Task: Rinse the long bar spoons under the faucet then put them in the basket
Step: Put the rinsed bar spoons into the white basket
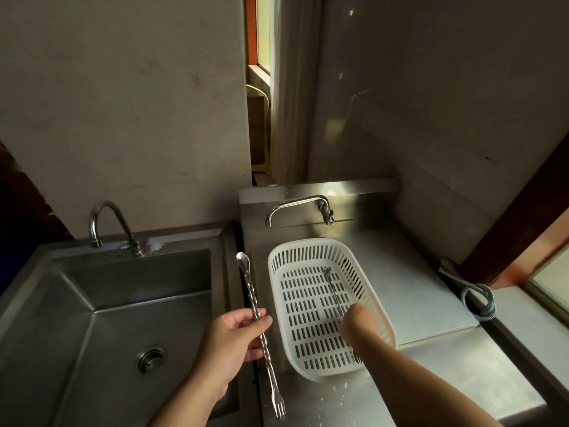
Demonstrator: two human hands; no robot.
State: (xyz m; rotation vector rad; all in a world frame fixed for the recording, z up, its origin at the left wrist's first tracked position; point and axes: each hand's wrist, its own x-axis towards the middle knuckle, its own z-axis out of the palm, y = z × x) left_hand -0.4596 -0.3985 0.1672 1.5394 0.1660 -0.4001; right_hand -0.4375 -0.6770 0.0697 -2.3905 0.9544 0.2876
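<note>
My left hand (229,343) grips the twisted middle of a long steel bar spoon (255,306), bowl pointing away, fork end near me, over the strip between sink and counter. My right hand (358,323) reaches down into the white slotted basket (278,269) on the steel counter. Its fingers are curled at the near end of a second bar spoon (333,289) lying on the basket floor; whether they still hold it is hidden. The curved sink faucet (106,221) stands at the back left; no water is visible.
A deep steel sink (80,309) with a round drain (151,357) fills the left. A second faucet (297,204) hangs over the counter behind the basket. A coiled metal hose (480,300) lies at the right edge by a window. Water drops spot the counter near me.
</note>
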